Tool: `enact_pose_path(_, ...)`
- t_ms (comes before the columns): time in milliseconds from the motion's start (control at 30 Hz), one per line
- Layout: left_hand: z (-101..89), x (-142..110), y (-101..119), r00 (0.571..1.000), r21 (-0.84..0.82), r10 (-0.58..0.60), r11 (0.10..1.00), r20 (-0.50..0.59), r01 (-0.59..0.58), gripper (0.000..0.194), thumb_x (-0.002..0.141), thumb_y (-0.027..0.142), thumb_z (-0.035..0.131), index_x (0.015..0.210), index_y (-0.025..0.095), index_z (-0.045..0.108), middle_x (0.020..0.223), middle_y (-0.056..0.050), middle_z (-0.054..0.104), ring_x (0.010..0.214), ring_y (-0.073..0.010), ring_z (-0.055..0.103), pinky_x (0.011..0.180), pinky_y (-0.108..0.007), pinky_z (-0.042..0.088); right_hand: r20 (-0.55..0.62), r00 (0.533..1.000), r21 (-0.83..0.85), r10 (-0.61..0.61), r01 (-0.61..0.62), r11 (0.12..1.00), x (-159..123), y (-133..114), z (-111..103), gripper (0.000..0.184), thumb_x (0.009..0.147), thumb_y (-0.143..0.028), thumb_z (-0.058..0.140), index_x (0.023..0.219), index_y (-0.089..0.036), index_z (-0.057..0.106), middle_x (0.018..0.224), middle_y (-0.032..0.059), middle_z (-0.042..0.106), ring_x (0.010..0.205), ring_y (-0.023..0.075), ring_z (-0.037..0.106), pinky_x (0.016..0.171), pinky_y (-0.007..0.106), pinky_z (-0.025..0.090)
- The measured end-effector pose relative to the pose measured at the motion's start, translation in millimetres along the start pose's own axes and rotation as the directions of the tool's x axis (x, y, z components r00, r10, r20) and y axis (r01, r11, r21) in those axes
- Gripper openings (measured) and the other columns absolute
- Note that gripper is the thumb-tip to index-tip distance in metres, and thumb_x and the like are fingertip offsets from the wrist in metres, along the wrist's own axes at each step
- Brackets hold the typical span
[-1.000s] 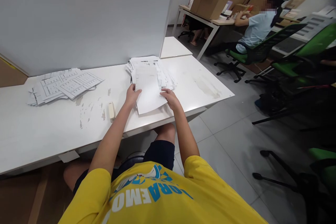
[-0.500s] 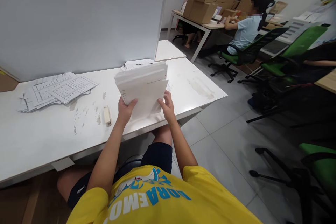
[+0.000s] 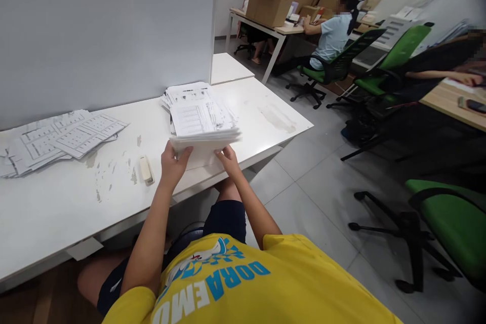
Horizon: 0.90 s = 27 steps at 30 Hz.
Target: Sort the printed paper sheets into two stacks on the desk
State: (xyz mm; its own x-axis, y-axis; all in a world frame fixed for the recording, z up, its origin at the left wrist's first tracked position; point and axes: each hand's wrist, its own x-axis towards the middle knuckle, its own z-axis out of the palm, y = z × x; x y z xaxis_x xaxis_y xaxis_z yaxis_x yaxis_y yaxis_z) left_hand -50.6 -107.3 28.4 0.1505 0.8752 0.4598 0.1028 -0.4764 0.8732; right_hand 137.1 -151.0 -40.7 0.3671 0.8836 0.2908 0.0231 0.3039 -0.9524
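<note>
Between my two hands is a stack of paper point(image 3: 203, 150), upright on its edge near the front of the white table point(image 3: 125, 182). My left hand point(image 3: 174, 164) grips its left side, with the thumb on the near face. On the right side my right hand point(image 3: 228, 160) pinches it the same way. Just behind the stack lies a pile of printed sheets point(image 3: 195, 111). A cream-coloured stapler point(image 3: 146, 170) rests left of my left hand. Farther left, more printed sheets point(image 3: 72, 136) are spread in a loose pile.
A grey partition point(image 3: 106, 30) rises behind the table. Beyond it, cardboard boxes point(image 3: 271, 2) stand on another desk, where a person in a light blue shirt point(image 3: 336, 35) sits. Green chairs point(image 3: 448, 212) are to the right. Another person's hand point(image 3: 468, 79) rests on a wooden desk point(image 3: 455, 101).
The paper stack has been lowered and tipped from facing me to nearly edge-on, uncovering the printed pile behind it. Both hands still hold it. The view has shifted to the right.
</note>
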Motion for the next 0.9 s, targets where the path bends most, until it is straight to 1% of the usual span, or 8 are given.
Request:
enact_pose_path(100, 2.2, 3, 2, 0.999, -0.068, -0.026, 0.997, -0.027, 0.024, 0.037, 0.080, 0.048, 0.071, 0.102, 0.020, 0.059, 0.094, -0.004, 0.065, 0.093, -0.0195, 0.064, 0.083, -0.030, 0.053, 0.015, 1.000, 0.024, -0.008, 0.008, 1.000, 0, -4, 1, 0.038, 0.080, -0.055, 0.063, 0.104, -0.024, 0.065, 0.102, 0.0046, 0.069, 0.102, 0.0234, 0.062, 0.095, 0.036, 0.047)
enact_pose_path(233, -3.2, 6, 14, 0.998, -0.093, 0.052, 0.994, -0.038, -0.055, 0.040, 0.080, 0.048, 0.071, 0.107, 0.023, 0.057, 0.101, -0.004, 0.063, 0.097, -0.0192, 0.063, 0.087, -0.030, 0.052, -0.049, 0.999, 0.001, 0.015, -0.015, 1.000, -2, -12, 1, 0.034, 0.081, -0.054, 0.062, 0.098, -0.024, 0.065, 0.097, 0.0042, 0.069, 0.097, 0.0234, 0.062, 0.090, 0.036, 0.049)
enact_pose_path(333, -10.6, 9, 18, 0.994, -0.086, 0.104, 0.991, -0.024, -0.106, 0.042, 0.081, 0.047, 0.071, 0.114, 0.026, 0.056, 0.104, -0.005, 0.062, 0.099, -0.0194, 0.063, 0.089, -0.031, 0.052, -0.045, 0.999, -0.010, 0.027, -0.027, 1.000, -2, -6, 1, 0.037, 0.078, -0.056, 0.062, 0.096, -0.024, 0.064, 0.099, 0.0050, 0.069, 0.099, 0.0244, 0.062, 0.091, 0.036, 0.049)
enact_pose_path(433, -13.7, 12, 11, 0.990, -0.104, 0.139, 0.985, -0.014, -0.140, 0.047, 0.081, 0.048, 0.071, 0.119, 0.027, 0.053, 0.112, -0.006, 0.060, 0.106, -0.0211, 0.062, 0.092, -0.033, 0.052, -0.035, 0.999, 0.000, -0.002, 0.002, 1.000, -2, 5, 1, 0.039, 0.079, -0.055, 0.063, 0.102, -0.024, 0.061, 0.106, 0.0054, 0.067, 0.105, 0.0241, 0.060, 0.094, 0.036, 0.047)
enact_pose_path(533, -11.0, 14, -4, 0.993, -0.124, 0.112, 0.986, 0.030, -0.108, 0.055, 0.079, 0.050, 0.072, 0.124, 0.026, 0.050, 0.119, -0.009, 0.060, 0.112, -0.0230, 0.061, 0.096, -0.035, 0.051, -0.031, 1.000, 0.003, 0.004, -0.004, 1.000, -2, 12, 3, 0.040, 0.079, -0.054, 0.064, 0.104, -0.023, 0.059, 0.106, 0.0057, 0.066, 0.103, 0.0233, 0.060, 0.093, 0.035, 0.048)
enact_pose_path(633, -5.9, 12, -13, 0.998, -0.080, 0.034, 0.996, 0.061, -0.029, 0.061, 0.078, 0.051, 0.072, 0.128, 0.023, 0.050, 0.121, -0.012, 0.061, 0.118, -0.0255, 0.059, 0.101, -0.038, 0.048, -0.010, 1.000, 0.009, 0.028, -0.028, 1.000, -3, 5, 6, 0.042, 0.079, -0.057, 0.063, 0.104, -0.024, 0.059, 0.105, 0.0064, 0.067, 0.103, 0.0240, 0.060, 0.092, 0.035, 0.049)
enact_pose_path(800, -5.3, 7, -6, 1.000, -0.039, 0.021, 0.999, -0.015, -0.022, 0.064, 0.078, 0.051, 0.072, 0.130, 0.021, 0.051, 0.120, -0.012, 0.062, 0.120, -0.0269, 0.058, 0.104, -0.039, 0.047, -0.008, 1.000, 0.012, 0.022, -0.022, 1.000, -13, -14, 10, 0.040, 0.080, -0.057, 0.063, 0.104, -0.024, 0.061, 0.105, 0.0061, 0.068, 0.104, 0.0251, 0.061, 0.092, 0.036, 0.050)
enact_pose_path(900, -8.6, 5, -7, 0.999, -0.084, 0.036, 0.996, 0.002, -0.036, 0.063, 0.079, 0.053, 0.070, 0.131, 0.021, 0.050, 0.120, -0.012, 0.063, 0.119, -0.0264, 0.059, 0.103, -0.039, 0.048, 0.010, 0.999, 0.018, 0.043, -0.043, 0.999, -21, -12, 9, 0.038, 0.081, -0.054, 0.063, 0.105, -0.025, 0.062, 0.108, 0.0055, 0.069, 0.105, 0.0252, 0.062, 0.092, 0.036, 0.050)
